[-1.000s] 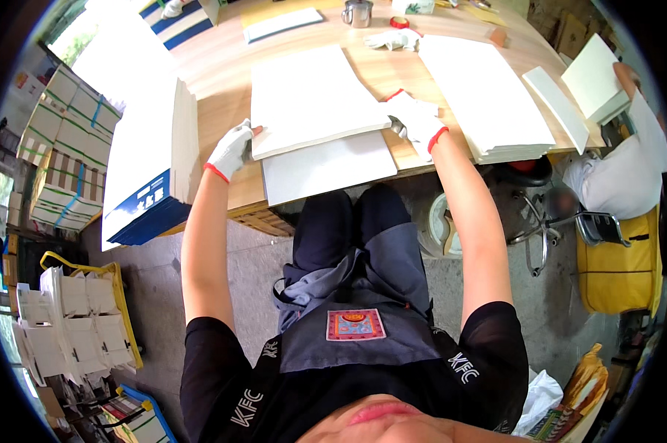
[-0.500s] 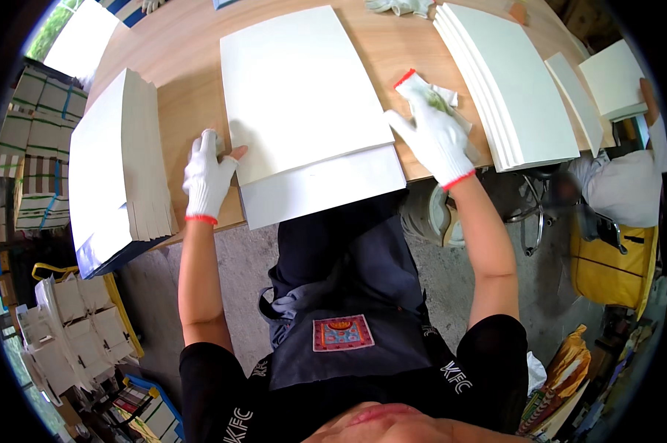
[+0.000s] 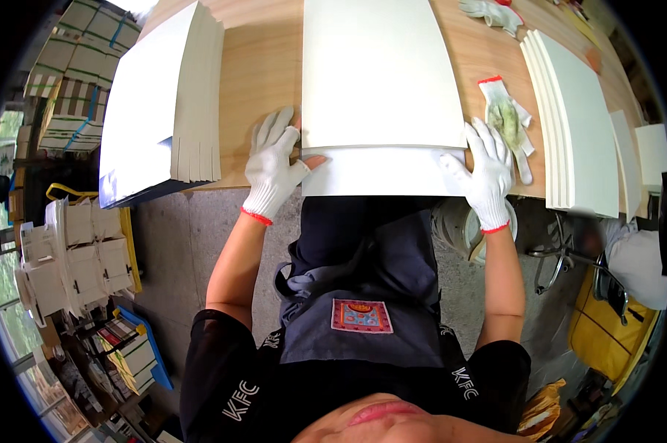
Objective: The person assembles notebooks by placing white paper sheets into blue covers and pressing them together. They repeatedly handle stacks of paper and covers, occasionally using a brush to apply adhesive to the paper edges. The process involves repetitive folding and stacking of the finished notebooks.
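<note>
Front and centre, a broad rectangular block of smooth, creamy-white sheets lies flat on the pale wood-grained surface, square to the person, its far end cut off by the frame. The top face is plain and matt, the sides run straight, and the near edge shows a thin, even thickness. And here, peeking out beneath it, a cooler-white flat sheet juts toward the person as a neat strip, its front edge about level with the surface's near edge.

Now the left grip, in a white knitted glove with a red cuff: fingers extended beside the block's left edge, thumb spread wide, its bare tip over the strip's left end. Across on the right, the right grip, gloved to match, is open too, fingers along the block's right edge, thumb reaching over the strip. Neither is closed around anything!

Just beyond that right side lies a crumpled white glove with green stains, and farther right, a layered stack of white sheets. Over on the left, a taller layered white stack shows dark blue at its base.
</note>
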`<state>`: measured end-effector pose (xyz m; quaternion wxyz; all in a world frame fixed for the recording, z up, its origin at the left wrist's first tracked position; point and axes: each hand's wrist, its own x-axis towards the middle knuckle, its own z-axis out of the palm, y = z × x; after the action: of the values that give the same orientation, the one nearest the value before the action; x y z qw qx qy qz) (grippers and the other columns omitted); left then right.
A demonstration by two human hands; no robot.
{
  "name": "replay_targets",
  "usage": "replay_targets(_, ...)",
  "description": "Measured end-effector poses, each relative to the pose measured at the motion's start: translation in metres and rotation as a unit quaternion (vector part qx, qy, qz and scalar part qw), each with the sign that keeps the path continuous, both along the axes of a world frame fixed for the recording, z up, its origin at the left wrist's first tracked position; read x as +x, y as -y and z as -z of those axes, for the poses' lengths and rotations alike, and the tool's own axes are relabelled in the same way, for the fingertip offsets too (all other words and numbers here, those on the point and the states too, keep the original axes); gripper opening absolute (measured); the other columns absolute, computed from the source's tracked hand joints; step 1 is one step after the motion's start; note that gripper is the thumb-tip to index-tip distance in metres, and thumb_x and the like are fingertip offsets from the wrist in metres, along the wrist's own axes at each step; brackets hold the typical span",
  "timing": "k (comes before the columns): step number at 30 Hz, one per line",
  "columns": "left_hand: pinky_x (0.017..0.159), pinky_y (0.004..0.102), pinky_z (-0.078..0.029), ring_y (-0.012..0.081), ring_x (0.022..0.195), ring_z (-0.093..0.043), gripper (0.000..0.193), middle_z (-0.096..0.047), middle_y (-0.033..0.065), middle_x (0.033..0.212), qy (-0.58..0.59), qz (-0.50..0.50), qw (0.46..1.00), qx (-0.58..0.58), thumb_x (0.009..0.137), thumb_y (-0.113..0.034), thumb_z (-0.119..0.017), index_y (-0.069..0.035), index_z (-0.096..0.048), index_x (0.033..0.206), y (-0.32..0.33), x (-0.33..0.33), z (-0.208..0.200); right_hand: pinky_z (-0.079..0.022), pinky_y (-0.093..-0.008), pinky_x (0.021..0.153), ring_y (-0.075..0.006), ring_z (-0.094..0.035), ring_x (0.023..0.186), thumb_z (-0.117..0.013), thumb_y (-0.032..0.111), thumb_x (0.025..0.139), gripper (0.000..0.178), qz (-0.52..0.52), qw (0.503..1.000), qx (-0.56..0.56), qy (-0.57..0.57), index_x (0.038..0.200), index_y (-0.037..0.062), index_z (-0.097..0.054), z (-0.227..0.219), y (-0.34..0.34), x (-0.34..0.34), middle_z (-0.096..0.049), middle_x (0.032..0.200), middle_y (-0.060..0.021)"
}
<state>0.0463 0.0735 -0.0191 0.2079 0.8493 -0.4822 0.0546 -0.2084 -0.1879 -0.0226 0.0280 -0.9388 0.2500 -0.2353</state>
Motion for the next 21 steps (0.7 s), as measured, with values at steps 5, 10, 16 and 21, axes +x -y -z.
replay_targets(5,0.108,0.0432,-0.038,0.0394,0.133,-0.044,0.068,-0.051,0.0177,0.142,0.007,-0.006,1.000,0.002,0.067,-0.038,-0.084,-0.002,-0.062,0.120,-0.001,-0.002,-0.001,-0.034,-0.0465,0.107,-0.0334,-0.048,0.127,-0.068,0.054,0.082,0.066,0.003,1.000,-0.011,-0.026,0.129,0.0084,-0.060,-0.007,-0.003,-0.002,-0.055,0.137,-0.0121)
replay_targets(10,0.107,0.0458,-0.038,0.0400,0.128,-0.046,0.065,-0.053,0.0192,0.138,0.015,0.004,1.000,-0.011,0.064,-0.036,-0.086,-0.001,-0.064,0.113,0.001,-0.001,0.002,-0.032,-0.0457,0.110,-0.0324,-0.044,0.131,-0.067,0.055,0.082,0.069,0.010,0.999,0.000,-0.035,0.133,0.0092,-0.059,-0.006,-0.002,-0.003,-0.053,0.141,-0.0089)
replay_targets(16,0.106,0.0441,-0.040,0.0393,0.128,-0.046,0.063,-0.053,0.0186,0.139,-0.006,0.001,1.000,-0.014,0.064,-0.032,-0.087,0.000,-0.064,0.114,0.002,-0.006,-0.001,-0.031,-0.0461,0.110,-0.0328,-0.044,0.130,-0.067,0.055,0.083,0.068,0.003,0.999,-0.002,-0.039,0.132,0.0079,-0.059,-0.006,-0.001,-0.007,-0.052,0.141,-0.0098)
replay_targets(21,0.107,0.0447,-0.039,0.0395,0.127,-0.047,0.066,-0.054,0.0185,0.138,-0.001,0.009,1.000,-0.020,0.064,-0.034,-0.086,-0.001,-0.064,0.117,0.001,-0.005,0.000,-0.031,-0.0468,0.109,-0.0320,-0.046,0.128,-0.064,0.059,0.083,0.069,-0.002,0.999,-0.011,-0.033,0.129,0.0074,-0.061,-0.010,-0.001,-0.005,-0.055,0.137,-0.0105)
